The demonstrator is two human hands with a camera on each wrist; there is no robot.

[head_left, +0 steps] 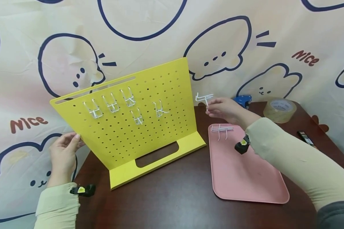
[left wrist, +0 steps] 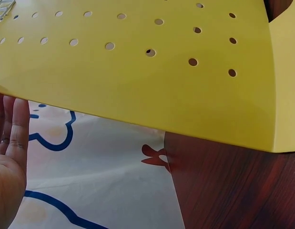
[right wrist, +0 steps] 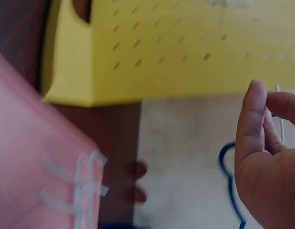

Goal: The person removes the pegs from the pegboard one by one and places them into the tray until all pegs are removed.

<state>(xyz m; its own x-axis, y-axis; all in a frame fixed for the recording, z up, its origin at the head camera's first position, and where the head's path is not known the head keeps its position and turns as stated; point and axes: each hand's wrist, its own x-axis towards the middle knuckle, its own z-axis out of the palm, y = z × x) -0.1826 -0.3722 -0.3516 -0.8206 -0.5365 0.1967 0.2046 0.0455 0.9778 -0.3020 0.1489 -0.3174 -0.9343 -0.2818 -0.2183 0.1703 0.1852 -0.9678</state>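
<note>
A yellow pegboard stands on its flanged base, with several white wire hooks hung in its upper half. My left hand holds the board's left edge, thumb at the front and fingers behind; the left wrist view shows those fingers below the edge. Just off the board's right side, my right hand pinches another white wire hook between thumb and fingers. In the right wrist view most of that hook is hidden behind the fingers. One more white hook lies at the top of the pink tray.
Beyond my right forearm stand a roll of clear tape and a blue object. A small dark item lies near the right edge of the brown table. A cartoon-printed cloth hangs behind.
</note>
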